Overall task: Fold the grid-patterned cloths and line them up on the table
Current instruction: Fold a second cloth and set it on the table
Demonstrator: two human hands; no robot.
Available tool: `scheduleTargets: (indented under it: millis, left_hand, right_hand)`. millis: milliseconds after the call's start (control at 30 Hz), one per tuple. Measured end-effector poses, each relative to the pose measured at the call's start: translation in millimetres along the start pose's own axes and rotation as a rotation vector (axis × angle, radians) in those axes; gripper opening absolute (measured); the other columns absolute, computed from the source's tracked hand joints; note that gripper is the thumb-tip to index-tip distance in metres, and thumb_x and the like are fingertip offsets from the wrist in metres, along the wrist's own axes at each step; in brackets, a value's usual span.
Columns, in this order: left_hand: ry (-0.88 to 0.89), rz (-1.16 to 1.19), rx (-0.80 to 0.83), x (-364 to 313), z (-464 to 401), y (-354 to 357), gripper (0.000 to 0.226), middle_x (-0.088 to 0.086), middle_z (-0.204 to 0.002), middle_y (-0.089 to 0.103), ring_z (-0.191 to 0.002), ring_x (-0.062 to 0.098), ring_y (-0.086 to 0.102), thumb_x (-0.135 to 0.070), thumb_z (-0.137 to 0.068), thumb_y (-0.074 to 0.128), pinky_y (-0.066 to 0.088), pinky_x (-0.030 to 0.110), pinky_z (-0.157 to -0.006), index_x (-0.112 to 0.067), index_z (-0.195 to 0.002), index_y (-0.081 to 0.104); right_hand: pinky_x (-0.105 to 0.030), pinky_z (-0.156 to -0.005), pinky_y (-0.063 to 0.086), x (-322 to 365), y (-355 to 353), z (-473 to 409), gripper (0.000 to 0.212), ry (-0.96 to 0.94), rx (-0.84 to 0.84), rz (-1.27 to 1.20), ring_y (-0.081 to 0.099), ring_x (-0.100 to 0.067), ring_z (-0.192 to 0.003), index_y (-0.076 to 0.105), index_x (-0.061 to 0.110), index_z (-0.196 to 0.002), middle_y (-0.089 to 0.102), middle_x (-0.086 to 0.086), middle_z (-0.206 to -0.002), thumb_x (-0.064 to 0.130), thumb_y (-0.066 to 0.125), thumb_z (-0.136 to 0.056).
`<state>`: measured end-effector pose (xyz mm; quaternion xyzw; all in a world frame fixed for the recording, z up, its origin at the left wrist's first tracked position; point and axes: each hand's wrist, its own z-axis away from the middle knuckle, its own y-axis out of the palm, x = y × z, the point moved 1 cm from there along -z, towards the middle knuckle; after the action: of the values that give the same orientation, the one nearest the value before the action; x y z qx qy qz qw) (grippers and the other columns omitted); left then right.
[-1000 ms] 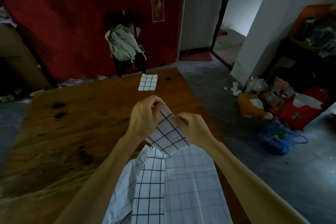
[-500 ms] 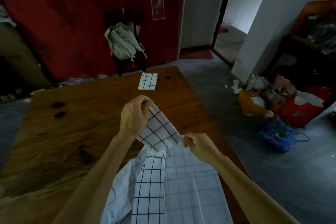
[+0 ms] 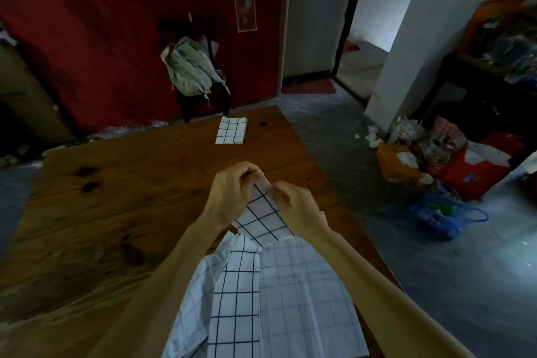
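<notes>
Above the wooden table (image 3: 122, 183), the left hand (image 3: 232, 192) and right hand (image 3: 296, 209) pinch the top edge of a grid-patterned cloth (image 3: 263, 219), seemingly corner to corner. Loose pinches could misalign the fold, spoiling the row begun by the folded cloth (image 3: 231, 130).

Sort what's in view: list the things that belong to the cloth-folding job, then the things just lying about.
Job:
held cloth, pinched by left hand and right hand
folded cloth at the table's far edge
unfolded cloths near the person
table

Lying about:
backpack on the chair
blue bag
orange box
</notes>
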<state>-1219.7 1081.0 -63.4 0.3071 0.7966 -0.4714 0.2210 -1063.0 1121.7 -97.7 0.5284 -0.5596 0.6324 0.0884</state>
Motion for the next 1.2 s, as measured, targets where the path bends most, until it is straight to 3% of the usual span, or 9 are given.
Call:
scheduleTargets:
  millis: [233, 333, 467, 567, 667, 800, 867, 1033, 1200]
  left_hand:
    - [-0.076, 0.020, -0.134, 8, -4, -9, 0.013, -0.004, -0.077, 0.062, -0.063, 0.008, 0.057, -0.015, -0.093, 0.053, 0.047, 0.019, -0.055, -0.009, -0.096, 0.064]
    - [-0.085, -0.002, -0.156, 10, -4, -7, 0.011, -0.004, -0.077, 0.061, -0.062, 0.005, 0.055, -0.014, -0.093, 0.054, 0.047, 0.016, -0.055, -0.009, -0.096, 0.064]
    - [-0.047, -0.094, -0.126, 10, -10, -13, 0.009, -0.008, -0.081, 0.060, -0.068, 0.002, 0.057, -0.013, -0.093, 0.054, 0.048, 0.013, -0.058, -0.012, -0.095, 0.063]
    - [-0.011, -0.155, -0.017, 6, -8, -7, 0.009, -0.011, -0.085, 0.060, -0.072, -0.002, 0.055, -0.012, -0.091, 0.057, 0.045, 0.010, -0.064, -0.014, -0.097, 0.064]
    - [0.011, -0.144, 0.023, -1, -2, 7, 0.008, -0.010, -0.083, 0.061, -0.071, -0.004, 0.052, -0.012, -0.091, 0.058, 0.040, 0.007, -0.065, -0.014, -0.095, 0.064]
    - [0.066, -0.066, 0.027, -18, 0, 12, 0.006, -0.007, -0.081, 0.063, -0.071, 0.004, 0.059, -0.012, -0.091, 0.059, 0.049, 0.015, -0.064, -0.012, -0.092, 0.065]
    - [0.081, -0.035, 0.007, -23, 2, 8, 0.010, -0.007, -0.082, 0.063, -0.071, 0.005, 0.060, -0.018, -0.091, 0.059, 0.050, 0.017, -0.063, -0.011, -0.095, 0.065]
    - [-0.058, 0.085, -0.014, -17, 23, 1, 0.056, -0.007, -0.094, 0.064, -0.081, 0.008, 0.064, -0.052, -0.085, 0.055, 0.055, 0.022, -0.067, -0.011, -0.123, 0.057]
    - [-0.355, 0.346, 0.007, -17, 50, 31, 0.054, -0.005, -0.118, 0.063, -0.111, 0.013, 0.058, -0.047, -0.080, 0.063, 0.048, 0.042, -0.097, -0.022, -0.127, 0.054]
  right_hand:
    - [-0.019, -0.053, 0.038, -50, 7, 39, 0.014, 0.140, -0.017, 0.031, 0.049, -0.003, -0.057, 0.061, 0.023, -0.095, 0.057, 0.009, -0.070, 0.026, 0.048, -0.100]
    - [-0.014, -0.068, 0.048, -72, 4, 51, 0.016, 0.185, 0.095, 0.187, 0.057, 0.000, -0.072, 0.064, 0.019, -0.104, 0.065, 0.010, -0.087, 0.023, 0.049, -0.100]
    - [-0.027, -0.086, 0.053, -94, 1, 64, 0.018, 0.318, 0.262, 0.483, 0.062, -0.005, -0.083, 0.061, 0.024, -0.112, 0.068, 0.005, -0.098, 0.025, 0.047, -0.100]
    - [-0.022, -0.081, 0.053, -73, -9, 50, 0.030, 0.338, 0.024, 0.321, 0.062, -0.001, -0.091, 0.053, 0.026, -0.127, 0.063, 0.014, -0.111, 0.036, 0.044, -0.100]
    - [-0.022, -0.087, 0.050, -38, -10, 24, 0.044, 0.176, 0.024, 0.109, 0.056, 0.000, -0.103, 0.048, 0.024, -0.134, 0.055, 0.019, -0.117, 0.043, 0.052, -0.095]
    - [-0.016, -0.057, 0.038, -10, -2, 13, 0.018, 0.078, 0.011, 0.067, 0.045, -0.002, -0.059, 0.059, 0.014, -0.094, 0.053, 0.009, -0.074, 0.032, 0.059, -0.093]
    - [-0.020, -0.052, 0.035, -13, 0, 17, 0.020, 0.110, -0.041, -0.042, 0.041, -0.006, -0.053, 0.055, 0.015, -0.077, 0.050, 0.001, -0.065, 0.025, 0.060, -0.094]
    - [-0.018, -0.055, 0.043, -11, -14, 37, 0.014, 0.248, -0.143, -0.235, 0.050, -0.004, -0.058, 0.062, 0.016, -0.084, 0.060, 0.000, -0.070, 0.024, 0.059, -0.094]
    - [-0.032, -0.076, 0.057, -7, -33, 63, 0.009, 0.402, -0.232, -0.375, 0.068, -0.016, -0.082, 0.065, 0.033, -0.094, 0.072, 0.000, -0.089, 0.025, 0.063, -0.091]
